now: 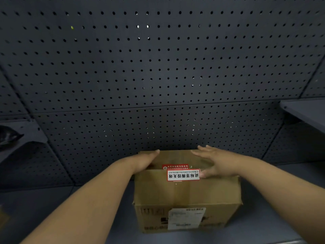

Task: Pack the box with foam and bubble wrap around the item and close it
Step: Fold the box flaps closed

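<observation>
box [186, 191]: on the grey table [281, 208], top flaps folded down, red-edged sticker [183, 175] on the near flap | left hand [144, 161]: fingers straight, pressing the box's far-left top | right hand [216, 162]: fingers spread flat on the box's far-right top, thumb beside the sticker | pegboard wall [158, 67]: behind the box

The picture is dim and a bit grainy. Soft light falls from above onto the middle of the dark wall with holes [158, 67] (a few holes shine white). The corners are darker. Lines bend near the edges. The lower part looks slightly blurry.
</observation>
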`<state>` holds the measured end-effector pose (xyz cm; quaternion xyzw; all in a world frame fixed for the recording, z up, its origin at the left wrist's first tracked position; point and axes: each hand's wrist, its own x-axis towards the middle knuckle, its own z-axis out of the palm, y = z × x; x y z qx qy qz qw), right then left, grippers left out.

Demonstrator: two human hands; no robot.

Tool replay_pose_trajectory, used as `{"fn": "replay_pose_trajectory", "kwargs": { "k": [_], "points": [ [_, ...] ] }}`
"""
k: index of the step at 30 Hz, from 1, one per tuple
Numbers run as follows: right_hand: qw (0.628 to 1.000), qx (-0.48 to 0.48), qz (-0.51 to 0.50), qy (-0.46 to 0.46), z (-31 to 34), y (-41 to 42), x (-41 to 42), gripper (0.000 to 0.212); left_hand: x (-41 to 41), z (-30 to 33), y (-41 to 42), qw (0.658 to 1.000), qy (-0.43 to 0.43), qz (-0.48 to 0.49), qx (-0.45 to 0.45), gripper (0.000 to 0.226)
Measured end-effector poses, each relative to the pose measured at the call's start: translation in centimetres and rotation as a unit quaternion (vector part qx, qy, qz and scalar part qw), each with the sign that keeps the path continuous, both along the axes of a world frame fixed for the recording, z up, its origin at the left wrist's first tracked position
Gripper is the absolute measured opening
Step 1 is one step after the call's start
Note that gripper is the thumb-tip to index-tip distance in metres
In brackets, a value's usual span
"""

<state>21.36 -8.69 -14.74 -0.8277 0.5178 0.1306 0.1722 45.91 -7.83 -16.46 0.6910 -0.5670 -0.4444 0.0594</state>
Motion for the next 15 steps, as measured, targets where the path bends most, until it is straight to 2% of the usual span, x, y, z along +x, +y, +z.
{"fn": "replay_pose_trajectory", "kwargs": {
  "k": [2,4,6,10,12,15],
  "points": [
    [0.999,-0.014,-0.026,0.023,-1.0,-0.7,0.1,0.085,-0.3,0.1,-0.1,1.000,-0.004,0.014,-0.007,0.066],
    [0.997,-0.033,-0.043,0.046,-2.1,-1.0,0.6,0.084,-1.3,-0.4,0.0,0.994,-0.102,-0.022,-0.036,0.068],
    [0.996,-0.047,-0.064,0.048,-3.2,-0.9,1.2,0.080,-2.7,-1.8,0.5,0.967,-0.213,-0.094,-0.102,0.065],
    [0.993,-0.064,-0.097,0.023,-6.0,-0.2,2.0,0.064,-3.9,-5.3,1.1,0.919,-0.321,-0.118,-0.195,0.057],
    [0.991,-0.071,-0.117,0.001,-7.3,0.2,2.1,0.059,-4.0,-6.7,1.6,0.905,-0.349,-0.109,-0.217,0.058],
    [0.986,-0.096,-0.133,-0.020,-8.6,0.8,1.9,0.057,-3.8,-7.9,2.0,0.912,-0.321,-0.089,-0.239,0.062]
  ]
}}
